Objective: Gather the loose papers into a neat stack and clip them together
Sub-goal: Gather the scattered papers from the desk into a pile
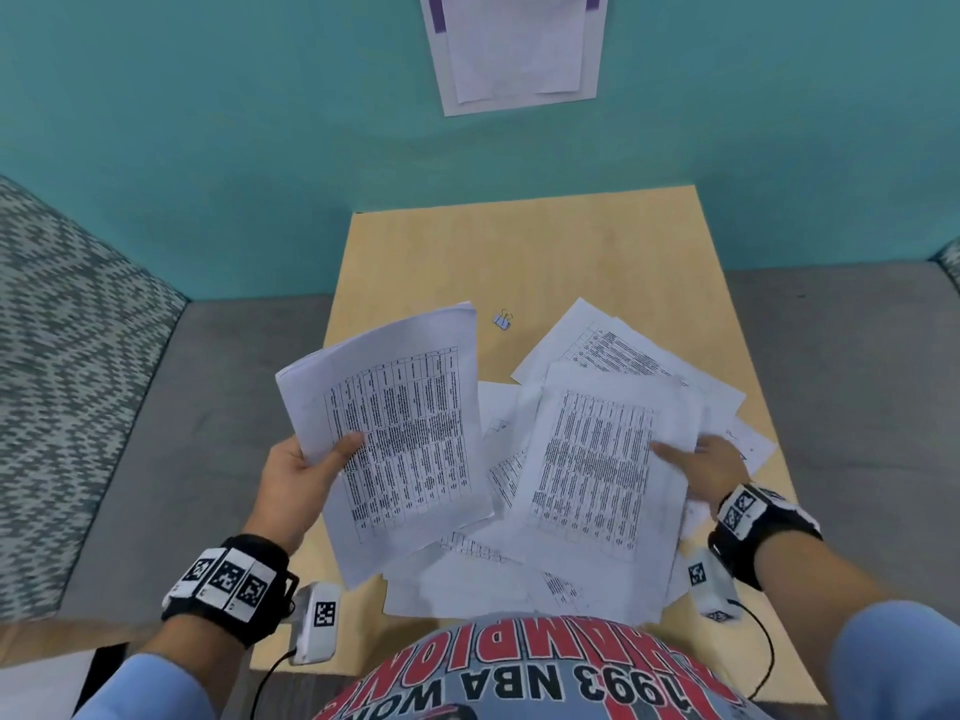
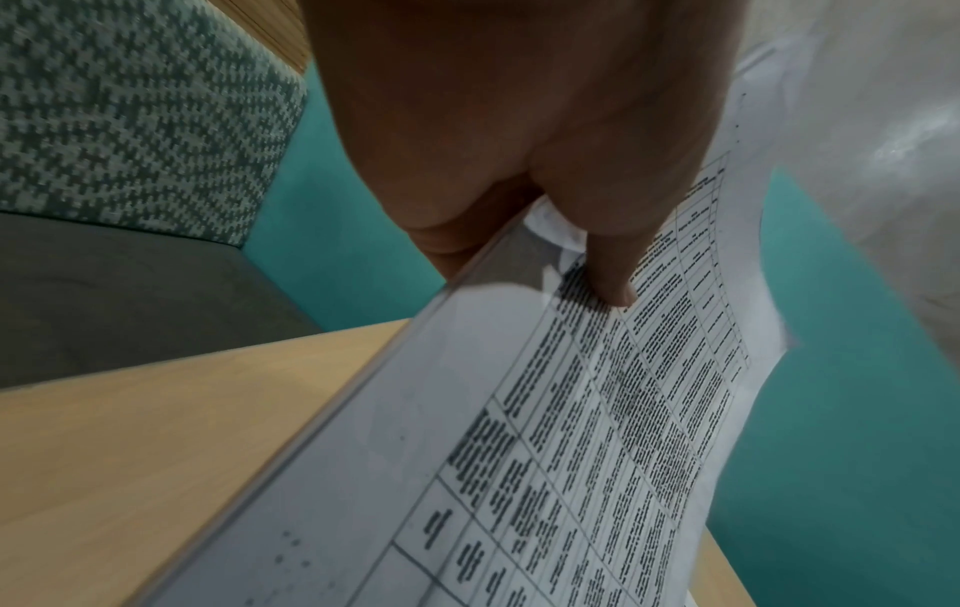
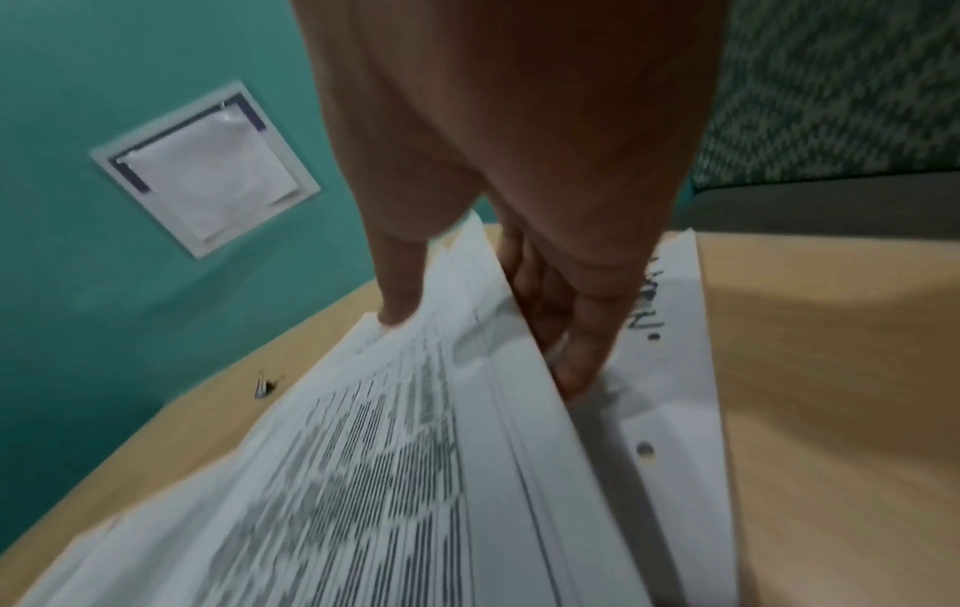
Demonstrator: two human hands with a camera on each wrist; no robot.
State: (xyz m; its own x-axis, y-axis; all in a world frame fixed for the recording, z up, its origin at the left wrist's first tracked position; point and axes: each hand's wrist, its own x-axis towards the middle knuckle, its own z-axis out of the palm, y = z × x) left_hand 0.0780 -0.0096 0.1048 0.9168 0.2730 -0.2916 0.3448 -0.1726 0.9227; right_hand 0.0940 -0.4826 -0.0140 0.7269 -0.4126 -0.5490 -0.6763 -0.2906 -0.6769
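Note:
My left hand (image 1: 311, 459) holds a small bundle of printed sheets (image 1: 395, 433) lifted above the table's left side, thumb on top and fingers underneath; the left wrist view shows the thumb (image 2: 613, 283) pressing the bundle (image 2: 571, 451). My right hand (image 1: 696, 459) pinches a top printed sheet (image 1: 597, 459) of the loose pile, thumb above and fingers below, as the right wrist view shows the hand (image 3: 493, 328) on the sheet (image 3: 389, 451). Several more loose papers (image 1: 623, 350) lie spread beneath. A small binder clip (image 1: 503, 320) lies on the table beyond the papers.
The light wooden table (image 1: 519, 252) stands against a teal wall. A grey seat (image 1: 208, 407) with a patterned cushion (image 1: 67, 356) is at the left, and more grey seat at the right. A paper notice (image 1: 514, 49) is taped to the wall.

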